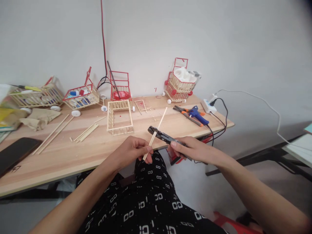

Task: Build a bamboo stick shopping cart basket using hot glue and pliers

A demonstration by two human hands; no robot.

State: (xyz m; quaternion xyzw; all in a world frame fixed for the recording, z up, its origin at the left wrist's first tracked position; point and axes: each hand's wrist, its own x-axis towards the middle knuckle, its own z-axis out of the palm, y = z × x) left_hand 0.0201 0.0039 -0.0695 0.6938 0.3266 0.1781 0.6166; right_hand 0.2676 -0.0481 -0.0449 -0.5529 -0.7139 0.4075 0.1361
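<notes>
Thin wooden sticks (160,119) are pinched between the thumb and fingers of my left hand (136,150), slanting up and away above the table's front edge. One stick reaches farther out than the other. My right hand (188,148) is wrapped round the handles of dark cutting pliers (165,137). The pliers' head lies across the sticks just beyond my left fingertips; whether the jaws are closed on them I cannot tell. On the table past my left hand sits a pale open frame of sticks (133,130).
Small stick-built carts (80,97) stand along the wall, one heaped with white material (182,75). Loose sticks (87,132) and a phone (20,152) lie at left. Orange-handled pliers (195,119), a blue glue gun (198,114) and a corded power strip (209,106) are at right.
</notes>
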